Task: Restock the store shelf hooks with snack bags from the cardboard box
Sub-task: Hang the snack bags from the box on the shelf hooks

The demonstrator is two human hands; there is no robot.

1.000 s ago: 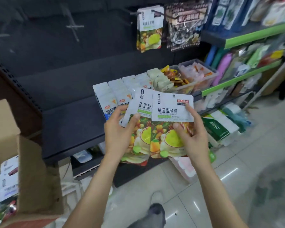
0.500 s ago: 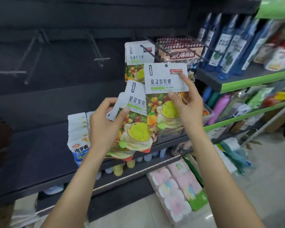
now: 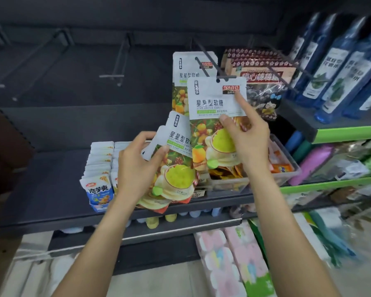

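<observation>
**Q:** Reading from the left, what does the view show?

**A:** At far left, bare hooks (image 3: 111,76) stand out from the dark back panel with nothing on them. Below them, rows of small blue-and-white packets (image 3: 99,185) sit on the shelf (image 3: 41,200). Next comes my left hand (image 3: 137,166): fingers and thumb curled round a fanned bunch of spare snack bags (image 3: 176,168), held low in front of the shelf edge. The cardboard box is out of view.

**Q:** And in the middle?

**A:** My right hand (image 3: 246,138) pinches a single snack bag (image 3: 214,103), thumb on its front, forefinger stretched up toward its top right corner. The bag's punched hole sits right at the tip of the loaded hook (image 3: 210,61), where one matching bag (image 3: 186,69) already hangs behind. I cannot tell whether the tip has entered the hole.

**Q:** Further right?

**A:** A neighbouring hook carries dark plum-sweet bags (image 3: 263,76); beyond stand blue bottles (image 3: 338,67) on a green-edged shelf.

**Q:** Which step is this?

**A:** Hanging, I judge: one bag at the hook, more waiting.

**Q:** What does the next move call for?

**A:** Keeping the hole lined up with the tip, then sliding the bag back along the wire without buckling its thin top edge.
</observation>
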